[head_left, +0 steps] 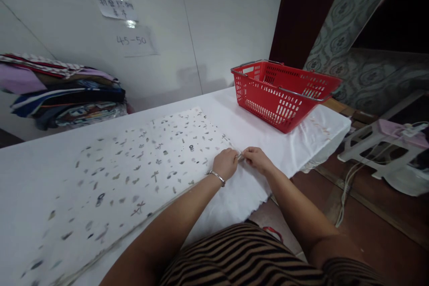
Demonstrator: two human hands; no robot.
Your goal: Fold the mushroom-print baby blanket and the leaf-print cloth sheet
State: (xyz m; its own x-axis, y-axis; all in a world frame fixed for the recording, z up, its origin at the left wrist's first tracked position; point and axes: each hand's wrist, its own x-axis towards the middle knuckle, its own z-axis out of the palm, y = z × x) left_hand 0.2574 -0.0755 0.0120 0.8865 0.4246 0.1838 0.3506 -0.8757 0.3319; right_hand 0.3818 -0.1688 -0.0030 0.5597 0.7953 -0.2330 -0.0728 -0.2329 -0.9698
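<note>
A white cloth with small grey printed motifs point(140, 165) lies flat on the white-covered table point(301, 143). My left hand point(225, 164), with a silver bracelet on the wrist, pinches the cloth's right edge near its corner. My right hand point(255, 159) pinches the same edge right beside it, fingertips nearly touching the left hand's. Both hands sit near the table's front edge.
A red plastic shopping basket point(284, 94) with metal handles stands on the table's far right end. A pile of folded colourful fabrics point(63, 94) rests against the wall at the left. Paper notes point(117, 7) hang on the wall. A white stool point(375, 147) and cables are on the floor at the right.
</note>
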